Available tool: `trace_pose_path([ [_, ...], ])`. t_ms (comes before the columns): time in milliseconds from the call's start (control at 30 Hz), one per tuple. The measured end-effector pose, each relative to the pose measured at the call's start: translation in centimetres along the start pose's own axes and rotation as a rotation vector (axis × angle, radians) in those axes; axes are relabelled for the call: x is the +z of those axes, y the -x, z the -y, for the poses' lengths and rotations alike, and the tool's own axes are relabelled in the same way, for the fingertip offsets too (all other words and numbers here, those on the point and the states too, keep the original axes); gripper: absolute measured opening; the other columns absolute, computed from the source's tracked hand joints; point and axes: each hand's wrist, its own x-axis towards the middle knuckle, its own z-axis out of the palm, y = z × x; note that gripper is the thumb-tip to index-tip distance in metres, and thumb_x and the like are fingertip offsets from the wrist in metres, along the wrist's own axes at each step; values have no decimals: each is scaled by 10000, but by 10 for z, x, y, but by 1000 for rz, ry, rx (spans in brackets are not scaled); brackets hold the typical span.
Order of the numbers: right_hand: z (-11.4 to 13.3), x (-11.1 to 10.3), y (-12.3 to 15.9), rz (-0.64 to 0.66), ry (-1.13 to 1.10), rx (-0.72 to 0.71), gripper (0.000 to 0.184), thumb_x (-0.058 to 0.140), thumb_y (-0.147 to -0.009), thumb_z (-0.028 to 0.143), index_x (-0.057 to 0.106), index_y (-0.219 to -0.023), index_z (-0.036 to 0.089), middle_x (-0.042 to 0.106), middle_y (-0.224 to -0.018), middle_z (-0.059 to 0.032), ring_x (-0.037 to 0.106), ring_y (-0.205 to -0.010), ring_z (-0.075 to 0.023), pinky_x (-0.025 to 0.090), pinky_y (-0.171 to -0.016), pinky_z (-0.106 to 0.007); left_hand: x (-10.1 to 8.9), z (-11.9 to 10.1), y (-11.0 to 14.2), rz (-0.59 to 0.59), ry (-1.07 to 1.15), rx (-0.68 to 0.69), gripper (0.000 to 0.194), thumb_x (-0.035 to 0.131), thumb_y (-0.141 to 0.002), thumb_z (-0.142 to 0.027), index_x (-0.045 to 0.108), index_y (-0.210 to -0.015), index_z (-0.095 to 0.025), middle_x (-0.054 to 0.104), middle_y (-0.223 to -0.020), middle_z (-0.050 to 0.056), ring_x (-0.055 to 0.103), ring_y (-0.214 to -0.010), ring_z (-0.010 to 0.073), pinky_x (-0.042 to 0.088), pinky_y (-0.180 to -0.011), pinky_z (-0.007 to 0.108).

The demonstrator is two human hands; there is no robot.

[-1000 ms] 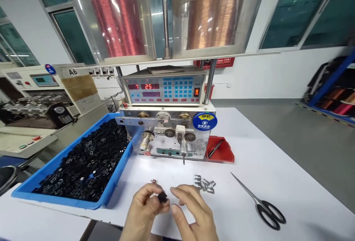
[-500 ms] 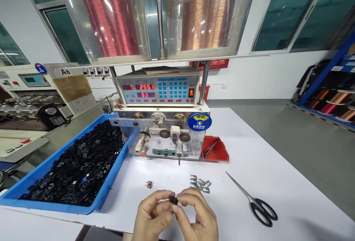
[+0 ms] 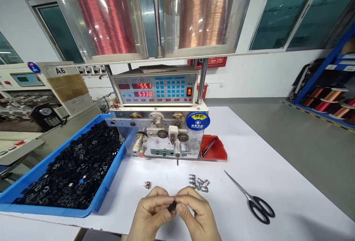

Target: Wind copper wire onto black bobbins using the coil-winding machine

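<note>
Between my fingertips is a small black plastic part point(image 3: 172, 206), partly covered by the fingers. My left hand point(image 3: 154, 211) pinches it from the left, and my right hand point(image 3: 195, 209) grips it from the right. Just beyond my hands, several small silver metal pieces point(image 3: 199, 183) lie in a loose group on the white table point(image 3: 238, 152). A small reddish-brown wound coil point(image 3: 147, 185) rests to the left of them.
A winding machine point(image 3: 158, 122) with a lit display stands behind, two wire spools above it. At left is a blue bin point(image 3: 91, 207) of black parts. Scissors point(image 3: 252, 200) lie at right, near a red tray point(image 3: 219, 152) holding a black pen-like tool.
Both hands still hold the black part, which has turned and sits slightly lower between the fingers. My fingertips have drawn closer together. The view has shifted slightly.
</note>
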Motion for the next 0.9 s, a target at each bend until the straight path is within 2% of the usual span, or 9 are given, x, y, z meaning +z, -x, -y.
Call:
trace_pose_path([
  [67,-7,-2,-6,-53,16,11,175,589,-832,357,719,-856,241,623,-730,-26,601,-650,-139,510,-602,-247,-2,-1,-4,-16,-13,4,192,816,-581,-311,770,-752,-235,555,-741,2,591,-631,115,511,-618,261],
  [133,-18,-5,-17,-217,32,61,239,584,-821,421,711,-911,239,651,-800,-43,607,-662,-144,525,-599,-256,-3,-2,-11,-36,-49,19,172,813,-585,-287,765,-739,-227,573,-758,10,615,-666,134,529,-658,279],
  [200,-29,-8,-31,-392,41,105,358,506,-853,474,665,-1069,238,654,-1003,-87,624,-774,-169,543,-644,-290,-3,-4,-23,-53,-128,48,153,803,-595,-269,761,-734,-221,591,-781,21,633,-703,154,540,-690,291],
  [267,-36,-13,-48,-451,45,87,425,438,-885,482,594,-1197,239,595,-1190,-110,598,-978,-209,537,-763,-345,-1,-5,-36,-64,-235,104,139,783,-617,-264,759,-746,-219,603,-801,31,638,-722,163,543,-692,287],
  [333,-36,-18,-63,-387,46,2,417,440,-892,463,581,-1218,242,577,-1243,-101,514,-1144,-233,472,-912,-402,3,-5,-49,-74,-353,184,137,749,-656,-260,756,-788,-225,613,-825,38,636,-733,161,542,-678,274],
  [400,-32,-21,-76,-272,37,-82,382,447,-898,441,604,-1190,251,596,-1229,-86,471,-1200,-233,397,-1000,-429,8,-5,-57,-67,-468,262,144,715,-692,-251,751,-830,-231,624,-838,41,635,-749,161,546,-675,269],
  [567,-16,-25,-94,-53,-31,-138,347,432,-914,413,612,-1169,260,614,-1200,-62,527,-1147,-227,384,-1011,-406,19,-5,-58,-104,-711,414,145,658,-745,-232,732,-869,-224,650,-842,40,645,-771,160,568,-689,273],
  [767,-3,-13,-115,4,-244,-165,399,455,-884,449,518,-1207,224,659,-1073,-55,592,-1021,-224,457,-905,-383,27,-10,-51,-151,-912,588,138,614,-786,-216,702,-891,-202,658,-822,37,644,-737,148,563,-682,265],
  [900,3,-6,-111,-78,-83,-162,342,462,-882,346,495,-1196,216,604,-1161,-54,544,-1088,-206,412,-962,-382,31,-18,-52,-124,-999,637,115,593,-784,-172,697,-834,-185,656,-777,32,635,-702,139,546,-657,245],
])
